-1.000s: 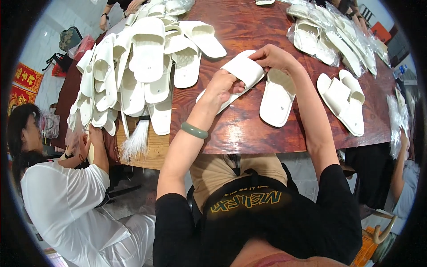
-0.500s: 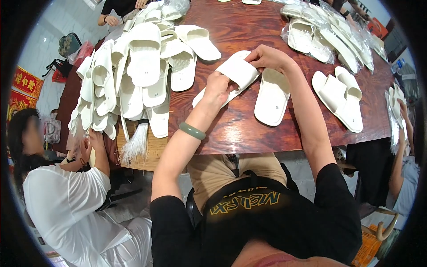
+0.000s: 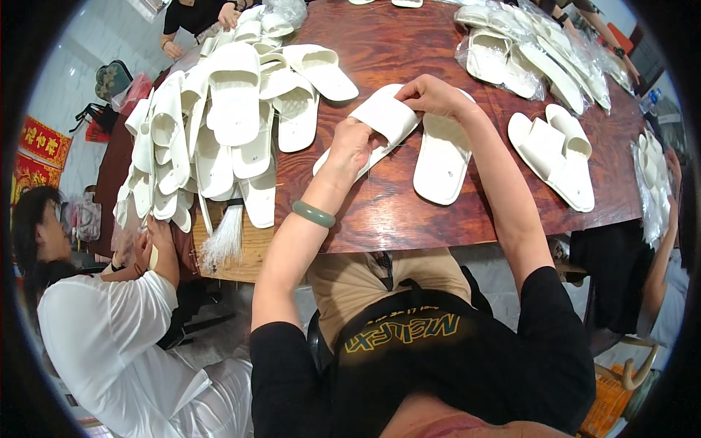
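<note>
Slipper (image 3: 380,120) near table's (image 3: 409,219) edge

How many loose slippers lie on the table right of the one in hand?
3: one slipper beside the held slipper, plus a stacked pair farther right; bagged ones excluded.

Slipper (image 3: 380,124) now raised slightly further off table (image 3: 409,212), tilted more steeply than a second ago. Left hand (image 3: 350,146) shifted along its heel end; right hand (image 3: 431,95) pinching strap edge as slipper turns.
</note>
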Demonstrator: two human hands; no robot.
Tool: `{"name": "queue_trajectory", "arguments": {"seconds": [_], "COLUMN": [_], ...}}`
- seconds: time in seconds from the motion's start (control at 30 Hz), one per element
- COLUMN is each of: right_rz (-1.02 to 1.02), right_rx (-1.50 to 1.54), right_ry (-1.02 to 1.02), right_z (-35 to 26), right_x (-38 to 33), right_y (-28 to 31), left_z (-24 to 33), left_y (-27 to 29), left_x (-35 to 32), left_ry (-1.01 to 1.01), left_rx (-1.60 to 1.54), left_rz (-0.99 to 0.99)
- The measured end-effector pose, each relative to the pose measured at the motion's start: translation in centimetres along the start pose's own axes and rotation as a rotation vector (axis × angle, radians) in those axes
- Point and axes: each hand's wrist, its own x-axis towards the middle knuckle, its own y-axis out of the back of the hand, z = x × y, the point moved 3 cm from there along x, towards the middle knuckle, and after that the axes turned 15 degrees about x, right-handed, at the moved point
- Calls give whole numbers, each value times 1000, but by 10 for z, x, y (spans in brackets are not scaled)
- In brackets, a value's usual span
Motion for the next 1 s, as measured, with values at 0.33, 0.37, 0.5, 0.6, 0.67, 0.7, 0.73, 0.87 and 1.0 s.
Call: {"name": "queue_trajectory", "arguments": {"seconds": [0.33, 0.37, 0.5, 0.6, 0.67, 0.7, 0.73, 0.87, 1.0], "right_rz": [-64, -83, 7, 161, 353, 386, 461, 418, 469], "right_rx": [-157, -161, -189, -126, -53, -79, -11, -94, 23], "right_ry": [-33, -21, 14, -28, 47, 120, 53, 84, 69], "right_z": [0, -2, -5, 7, 16, 21, 30, 52, 62], "right_x": [-13, -12, -10, -9, -9, -12, -9, -8, -7], "right_y": [14, 11, 8, 23, 42, 52, 57, 63, 66], "left_z": [-5, -5, -3, 0, 3, 5, 8, 21, 25], "left_y": [-3, -2, -2, -4, -3, -1, -2, 7, 19], "left_x": [5, 5, 2, -5, -10, -13, -16, -30, -39], "left_ry": [-33, -12, -18, -54, -87, -101, -176, -580, -487], "left_rx": [-17, -6, 34, 88, 139, 137, 322, 801, 1405], "left_rz": [-18, -26, -40, -70, -23, -5, -72, 31, 233]}}
